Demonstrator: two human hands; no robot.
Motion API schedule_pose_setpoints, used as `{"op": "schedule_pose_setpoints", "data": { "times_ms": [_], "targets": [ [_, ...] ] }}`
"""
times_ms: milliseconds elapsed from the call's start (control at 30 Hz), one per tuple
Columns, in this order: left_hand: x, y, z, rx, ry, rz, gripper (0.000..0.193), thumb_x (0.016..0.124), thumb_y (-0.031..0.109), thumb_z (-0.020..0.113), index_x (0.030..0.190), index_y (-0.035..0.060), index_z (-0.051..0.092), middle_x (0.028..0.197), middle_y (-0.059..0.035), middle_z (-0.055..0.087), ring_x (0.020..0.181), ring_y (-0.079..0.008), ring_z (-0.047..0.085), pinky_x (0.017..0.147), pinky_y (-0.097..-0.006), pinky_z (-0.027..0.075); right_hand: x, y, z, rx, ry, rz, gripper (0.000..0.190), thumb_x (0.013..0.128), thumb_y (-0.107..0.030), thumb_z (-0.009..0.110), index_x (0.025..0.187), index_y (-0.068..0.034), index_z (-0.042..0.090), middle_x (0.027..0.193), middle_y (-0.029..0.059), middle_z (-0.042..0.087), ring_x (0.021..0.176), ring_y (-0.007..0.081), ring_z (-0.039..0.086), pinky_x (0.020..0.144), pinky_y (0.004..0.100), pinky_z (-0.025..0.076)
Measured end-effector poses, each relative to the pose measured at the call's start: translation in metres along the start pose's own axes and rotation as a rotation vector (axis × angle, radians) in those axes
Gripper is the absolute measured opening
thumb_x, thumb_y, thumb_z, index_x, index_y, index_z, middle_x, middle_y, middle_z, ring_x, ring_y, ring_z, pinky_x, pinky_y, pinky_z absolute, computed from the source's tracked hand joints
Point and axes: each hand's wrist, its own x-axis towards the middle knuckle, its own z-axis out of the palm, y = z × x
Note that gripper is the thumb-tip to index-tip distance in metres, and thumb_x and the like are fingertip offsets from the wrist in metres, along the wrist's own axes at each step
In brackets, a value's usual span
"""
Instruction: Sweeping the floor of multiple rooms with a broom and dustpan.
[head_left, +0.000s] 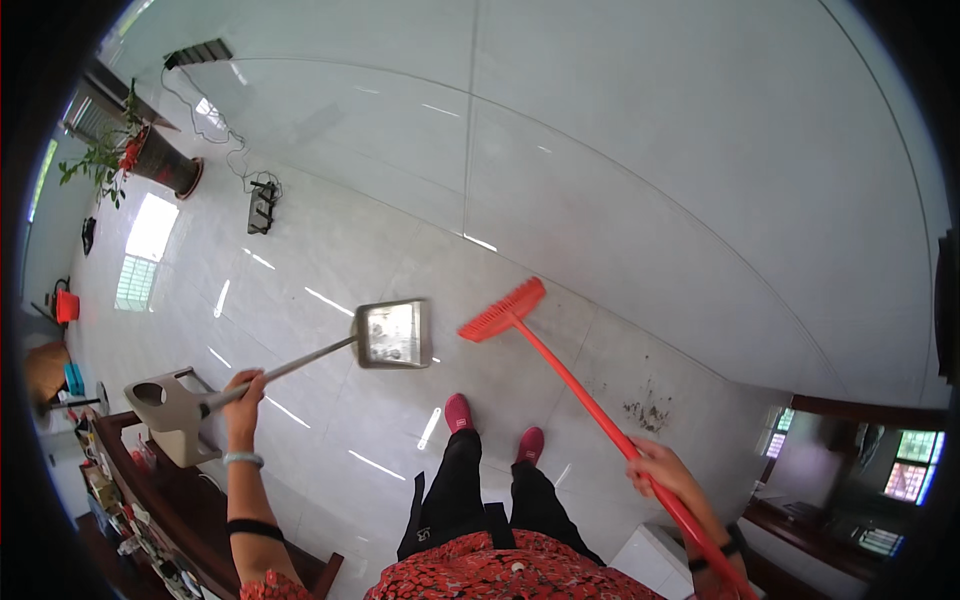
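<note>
My left hand (244, 405) grips the grey handle of a long-handled dustpan (393, 334), whose pan is over the tiled floor, left of centre. Bright light reflects in the pan, so what it holds cannot be told. In my right hand (660, 471) is the red handle of a broom (506, 309). The broom head is to the right of the pan, near the foot of the wall, with a gap between the two. A patch of dark debris (646, 412) lies on the floor to the right of the broom handle.
A potted plant (169, 161) and a black router (262, 208) with trailing cables stand at the upper left. A beige plastic stool (172, 420) is beside my left forearm. Dark wooden furniture (172, 499) fills the lower left. The white wall (600, 150) bounds the floor ahead.
</note>
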Motion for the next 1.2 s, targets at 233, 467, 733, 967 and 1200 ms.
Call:
{"op": "schedule_pose_setpoints", "data": {
  "times_ms": [233, 467, 733, 967, 1200],
  "targets": [
    [-0.082, 0.016, -0.022, 0.216, -0.027, 0.037, 0.021, 0.087, 0.018, 0.063, 0.101, 0.0017, 0.066, 0.081, -0.0004, 0.060, 0.065, -0.0086, 0.054, 0.057, -0.0216, 0.046, 0.101, -0.007, -0.001, -0.030, -0.211, -0.064, 0.045, 0.084, -0.006, 0.055, 0.129, -0.006, 0.049, 0.066, 0.0031, 0.049, 0.045, 0.0084, 0.044, 0.039, 0.0244, 0.036],
    [-0.147, 0.013, -0.026, 0.072, 0.216, -0.148, 0.028, 0.089, 0.026, 0.060, 0.111, 0.0094, 0.065, 0.088, 0.0007, 0.059, 0.065, -0.0083, 0.051, 0.056, -0.0208, 0.044, 0.011, 0.108, -0.143, -0.107, -0.022, 0.059, 0.050, 0.080, -0.002, 0.055, 0.129, -0.001, 0.048, 0.064, 0.0051, 0.049, 0.043, 0.0111, 0.045, 0.038, 0.0270, 0.038],
    [-0.212, 0.030, -0.003, 0.066, 0.311, -0.147, 0.033, 0.090, 0.027, 0.061, 0.120, 0.0126, 0.062, 0.089, 0.0041, 0.058, 0.066, -0.0048, 0.051, 0.057, -0.0206, 0.045, -0.107, 0.179, -0.238, 0.081, 0.161, 0.170, 0.062, 0.081, 0.001, 0.056, 0.140, -0.003, 0.038, 0.067, 0.0064, 0.051, 0.045, 0.0111, 0.046, 0.039, 0.0272, 0.040],
    [-0.242, 0.045, 0.024, -0.119, 0.304, -0.178, 0.039, 0.088, 0.028, 0.065, 0.123, 0.0123, 0.058, 0.106, -0.0011, 0.061, 0.068, -0.0105, 0.058, 0.058, -0.0221, 0.050, -0.106, 0.103, -0.206, -0.098, 0.034, 0.027, 0.064, 0.081, 0.002, 0.053, 0.143, -0.007, 0.037, 0.066, 0.0040, 0.050, 0.044, 0.0101, 0.045, 0.038, 0.0254, 0.038],
    [-0.261, 0.071, 0.099, -0.126, 0.114, -0.205, 0.032, 0.090, 0.026, 0.063, 0.117, 0.0104, 0.059, 0.106, -0.0031, 0.064, 0.075, -0.0117, 0.063, 0.063, -0.0243, 0.054, 0.042, 0.071, -0.180, -0.040, -0.126, -0.160, 0.053, 0.080, -0.001, 0.054, 0.132, -0.005, 0.048, 0.067, 0.0042, 0.050, 0.045, 0.0105, 0.046, 0.039, 0.0256, 0.038]
  ]
}}
